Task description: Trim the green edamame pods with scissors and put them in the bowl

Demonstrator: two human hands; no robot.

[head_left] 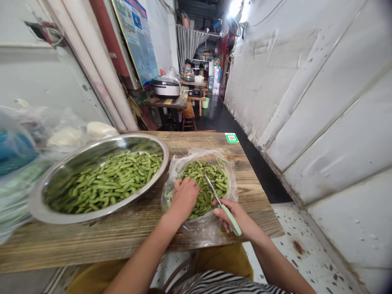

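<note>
Through the head view, the largest thing I have is the wooden table [254, 188], which bears everything within easy reach of the hands. On its left part sits the wide metal basin [165, 156], with a heap of green pods [116, 179] in it; I'd judge it stands there to be near the left hand. Just beside it, squarely before the person, a clear plastic bag [233, 179] lies opened out, its rim spread wide, probably to leave the bagged pods [202, 206] easy to get at. The left hand [185, 196] rests on those pods, fingers curled down; I cannot tell whether it pinches any. The right hand [241, 214] is wrapped round the scissors [225, 210] at their mint-green handle, the blades pointing forward over the bag, which I read as having the tips close to the left fingers. Whether the blades are parted I can't make out. Smallest, a QR code card [232, 138] lies near the far right corner, presumably out of the way there.
</note>
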